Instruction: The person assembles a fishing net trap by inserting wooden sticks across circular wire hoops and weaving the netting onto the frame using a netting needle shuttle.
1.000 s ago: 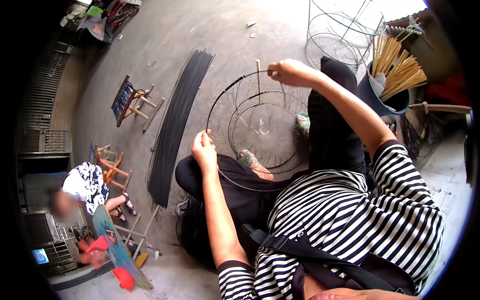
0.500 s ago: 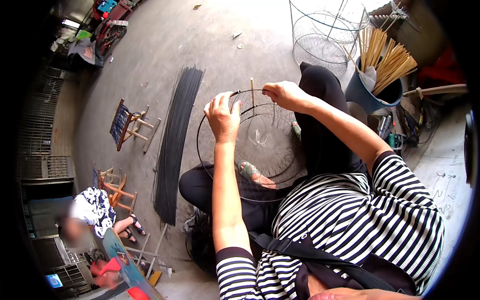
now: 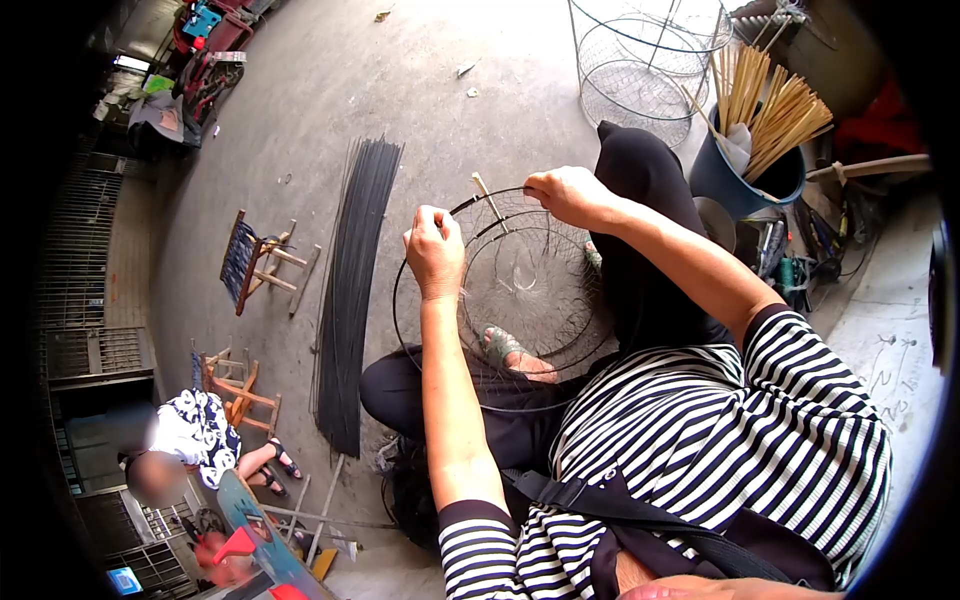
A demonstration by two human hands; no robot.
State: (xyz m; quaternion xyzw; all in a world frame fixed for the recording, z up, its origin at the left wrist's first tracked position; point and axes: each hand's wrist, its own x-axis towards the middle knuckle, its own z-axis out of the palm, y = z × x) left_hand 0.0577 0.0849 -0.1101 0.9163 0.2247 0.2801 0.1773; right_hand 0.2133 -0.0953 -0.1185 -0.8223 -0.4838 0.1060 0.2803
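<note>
Both hands are at the far rim of a dark wire hoop, which lies in front of the torso, its near edge crossing over the person's lap. The left hand has its fingers curled and pressed together at the rim's far-left part — the exact contact is hidden by the knuckles — while the right hand pinches the rim farther right, thumb and fingers closed on it. Between the two grips, a thin wooden stick slants from far left to near right across the rim; the right fingertips are the nearer ones. Netting with narrower rings shows below the hoop. A bundle of dark rods lies well left, its long axis running near to far, and a bucket of sticks stands right.
</note>
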